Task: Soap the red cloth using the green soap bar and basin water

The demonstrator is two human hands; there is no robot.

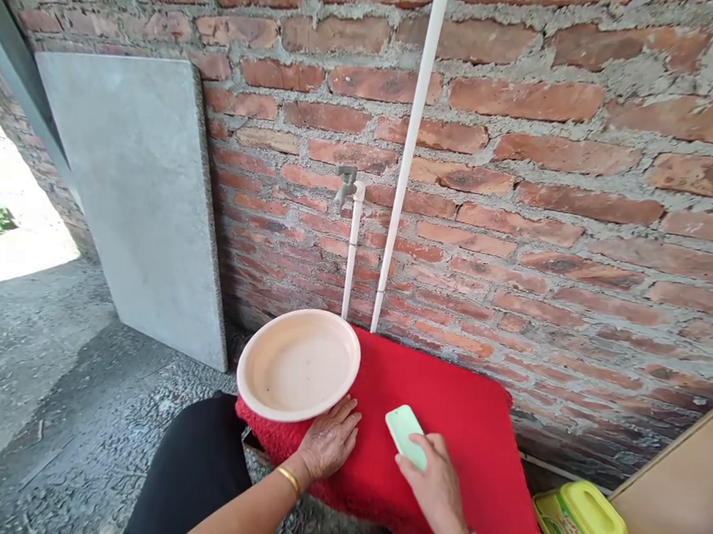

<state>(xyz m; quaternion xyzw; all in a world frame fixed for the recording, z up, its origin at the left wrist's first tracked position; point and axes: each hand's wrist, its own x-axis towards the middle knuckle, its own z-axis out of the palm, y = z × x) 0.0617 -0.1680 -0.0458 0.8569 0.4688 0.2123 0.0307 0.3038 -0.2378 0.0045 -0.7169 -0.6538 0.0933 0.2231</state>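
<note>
A red cloth (439, 387) with a fluffy edge covers a low surface before me. My right hand (436, 484) grips the near end of a pale green brush (404, 429), a flat rounded block with a small hole at its far end. Its underside is hidden, so bristles do not show. My left hand (329, 444) lies flat on the cloth, fingers stretched out, against the near right rim of a cream plastic basin (298, 405). The basin stands at the cloth's left end, with a few tiny specks inside.
Behind the cloth rises a brick wall (522, 173) with a tap (346, 183) and white pipes (404, 173). A grey slab (135, 195) leans at the left. On the right are a yellow detergent bottle (595, 528) and a cardboard piece (677, 476). My knee (202, 468) is beside the basin.
</note>
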